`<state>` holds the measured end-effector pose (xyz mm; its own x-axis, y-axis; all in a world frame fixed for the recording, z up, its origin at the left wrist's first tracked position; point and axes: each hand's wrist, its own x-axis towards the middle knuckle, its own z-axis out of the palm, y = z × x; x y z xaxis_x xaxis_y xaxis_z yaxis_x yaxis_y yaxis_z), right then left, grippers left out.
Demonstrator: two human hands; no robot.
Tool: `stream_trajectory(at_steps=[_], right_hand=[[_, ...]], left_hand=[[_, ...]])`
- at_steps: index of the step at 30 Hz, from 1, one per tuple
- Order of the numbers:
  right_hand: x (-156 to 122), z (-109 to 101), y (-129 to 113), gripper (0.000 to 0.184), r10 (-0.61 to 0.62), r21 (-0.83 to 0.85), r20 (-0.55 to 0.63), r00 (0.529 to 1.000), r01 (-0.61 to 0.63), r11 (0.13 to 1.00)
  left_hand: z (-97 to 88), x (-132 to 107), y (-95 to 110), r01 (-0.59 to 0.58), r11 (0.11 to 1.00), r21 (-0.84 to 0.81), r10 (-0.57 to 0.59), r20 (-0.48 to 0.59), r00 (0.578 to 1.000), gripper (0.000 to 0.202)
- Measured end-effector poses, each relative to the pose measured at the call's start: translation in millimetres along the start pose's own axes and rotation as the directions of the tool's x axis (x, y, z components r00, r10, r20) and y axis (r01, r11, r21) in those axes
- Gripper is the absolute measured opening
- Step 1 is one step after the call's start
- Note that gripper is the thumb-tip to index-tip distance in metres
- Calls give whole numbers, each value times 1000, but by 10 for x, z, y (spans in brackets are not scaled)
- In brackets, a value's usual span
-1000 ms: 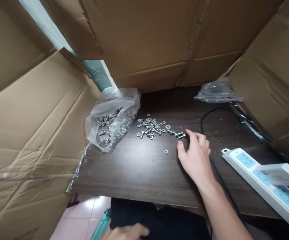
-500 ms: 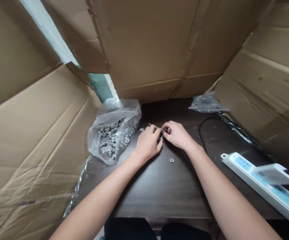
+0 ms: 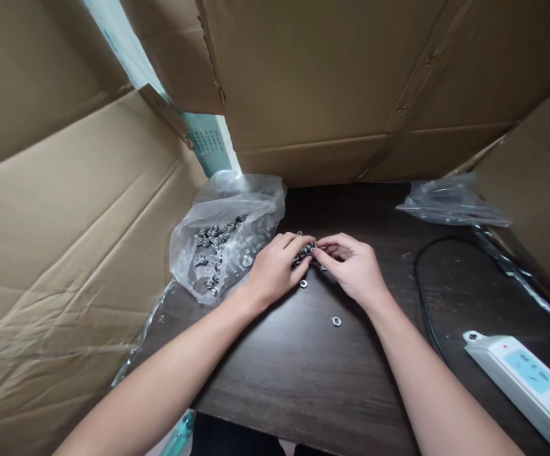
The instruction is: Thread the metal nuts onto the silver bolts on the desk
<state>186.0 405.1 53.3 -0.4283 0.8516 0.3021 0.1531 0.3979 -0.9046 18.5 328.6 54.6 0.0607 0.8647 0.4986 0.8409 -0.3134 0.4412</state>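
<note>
My left hand (image 3: pixel 279 265) curves round a small heap of metal screws (image 3: pixel 303 253) on the dark table, thumb and fingers closing on them. From the other side my right hand (image 3: pixel 357 269) meets it, with thumb and forefinger pinched on a thin metal piece that looks like a screw. My fingers partly hide the heap. One loose nut (image 3: pixel 303 284) lies just below my left thumb, and another nut (image 3: pixel 336 322) lies nearer the table's front. To the left, an opened clear plastic bag (image 3: pixel 189 237) holds many more screws (image 3: pixel 218 237).
A flattened clear bag (image 3: pixel 453 201) lies at the back right. A black cable (image 3: pixel 417 272) curves over the table (image 3: pixel 284 373) near a white power strip (image 3: pixel 507 373). Cardboard walls (image 3: pixel 322 82) enclose the back and sides.
The view has shifted, moving the power strip toward the lower right. My hands have moved slightly over the heap, and a nut now shows below my left thumb.
</note>
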Motion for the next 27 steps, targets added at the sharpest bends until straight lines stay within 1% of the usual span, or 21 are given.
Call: stream_trajectory(at_steps=[2,3,5,7,10,12,15,17,19,23,25,27], right_hand=[[5,34,21,31,93,184,54,994,-101,978],[6,45,25,36,124,237,75,989,-138,962],[7,57,16,43,160,290,94,983,-181,940],[7,61,-12,46,177,313,112,978,-204,927],[5,69,-73,46,177,317,134,975,-212,925],[1,79,-112,46,162,313,124,979,-193,930],[-10,96,-153,45,141,305,119,983,-172,937],[-22,110,-167,41,135,291,131,982,-168,942],[-35,129,-176,35,125,284,130,983,-158,946],[-50,144,-183,23,69,268,55,996,-81,960],[-45,127,-175,27,73,241,13,997,-74,968],[-35,107,-160,32,112,230,-12,994,-106,967]], left_hand=[[5,-7,-40,-31,995,-90,30,-16,999,25],[4,-8,-58,-42,991,-124,39,-24,999,23],[-10,-7,-90,-62,984,-168,58,-33,998,19],[-35,-3,-112,-73,979,-188,67,-38,997,17],[-68,-1,-131,-87,974,-207,77,-57,995,14],[-75,-4,-139,-93,967,-235,79,-70,994,14],[-67,-6,-147,-75,938,-338,47,-91,995,17],[-65,-6,-145,-64,920,-386,31,-92,995,20],[-75,-5,-133,-73,922,-380,39,-96,995,19],[-125,-4,-103,-90,939,-331,47,-135,990,17],[-147,-6,-96,-86,942,-323,33,-167,985,15],[-156,-11,-98,-75,942,-326,17,-179,984,12]])
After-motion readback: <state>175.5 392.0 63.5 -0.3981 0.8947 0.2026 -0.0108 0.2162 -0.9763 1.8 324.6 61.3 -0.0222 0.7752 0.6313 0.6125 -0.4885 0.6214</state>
